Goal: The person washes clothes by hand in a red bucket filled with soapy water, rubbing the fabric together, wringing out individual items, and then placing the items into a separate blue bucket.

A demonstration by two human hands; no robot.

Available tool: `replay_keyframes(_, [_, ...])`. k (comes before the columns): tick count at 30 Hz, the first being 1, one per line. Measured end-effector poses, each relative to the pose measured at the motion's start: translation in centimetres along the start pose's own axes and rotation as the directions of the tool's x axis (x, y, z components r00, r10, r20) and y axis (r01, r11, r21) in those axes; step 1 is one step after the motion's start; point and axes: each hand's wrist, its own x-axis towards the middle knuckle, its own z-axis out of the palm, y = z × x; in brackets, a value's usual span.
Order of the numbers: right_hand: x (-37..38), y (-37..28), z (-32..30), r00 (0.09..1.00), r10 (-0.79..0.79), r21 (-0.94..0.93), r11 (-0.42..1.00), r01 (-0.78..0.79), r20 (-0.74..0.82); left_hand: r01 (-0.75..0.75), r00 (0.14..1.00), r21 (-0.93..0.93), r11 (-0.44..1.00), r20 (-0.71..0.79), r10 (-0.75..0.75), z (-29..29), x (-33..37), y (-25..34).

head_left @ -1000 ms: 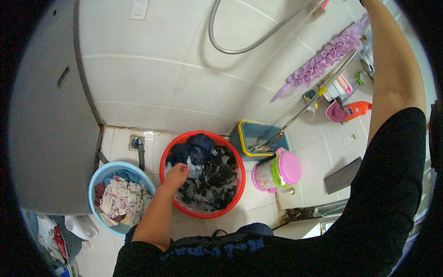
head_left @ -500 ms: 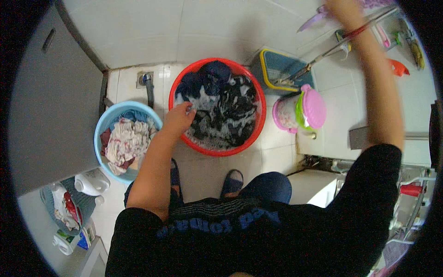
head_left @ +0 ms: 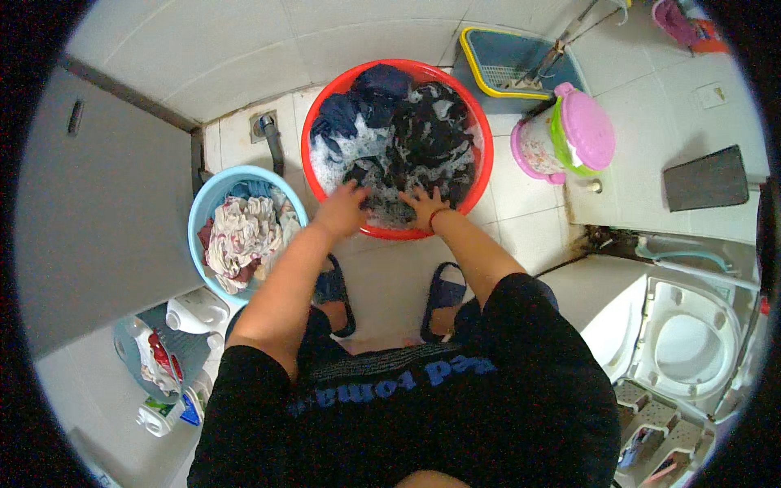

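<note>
A red basin (head_left: 487,154) on the floor holds soapy water, with white suds (head_left: 355,148) among the laundry. Black clothes (head_left: 431,134) lie on its right side, and a bunched navy garment (head_left: 378,91) rises at the far left. My left hand (head_left: 343,210) reaches over the near rim, fingers apart at the edge of the wet clothes. Beside it, my right hand (head_left: 425,209) has its fingers spread over the dark cloth, with a red band at the wrist. Neither hand grips anything.
A light-blue tub (head_left: 198,244) of pale clothes stands left of the basin. A blue-grey bin with a yellow rim (head_left: 480,77) and a pink-lidded bucket (head_left: 590,130) are to the right. White bottles (head_left: 195,313) sit at lower left, a toilet (head_left: 691,346) at lower right.
My right hand has come down from the upper right to the basin's near side. My left hand has lowered toward the wet clothes, its fingers spreading. The view has shifted.
</note>
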Motion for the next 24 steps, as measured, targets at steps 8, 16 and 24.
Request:
replay_keyframes(8, [6.0,2.3,0.6,0.911,0.148,-0.197,0.978,-0.076,0.385,0.076,0.912,0.243,0.967,0.375,-0.166,9.5,8.6,0.8])
replay_keyframes(16, [11.1,5.5,3.8,0.961,0.194,-0.263,0.955,-0.138,0.198,0.036,0.746,0.285,0.958,0.63,-0.216,17.8,15.7,-5.1])
replay_keyframes(24, [2.6,3.4,-0.8,0.986,0.07,0.03,0.997,-0.066,-0.148,-0.078,0.798,0.179,0.981,0.601,-0.046,13.5,9.5,-3.2])
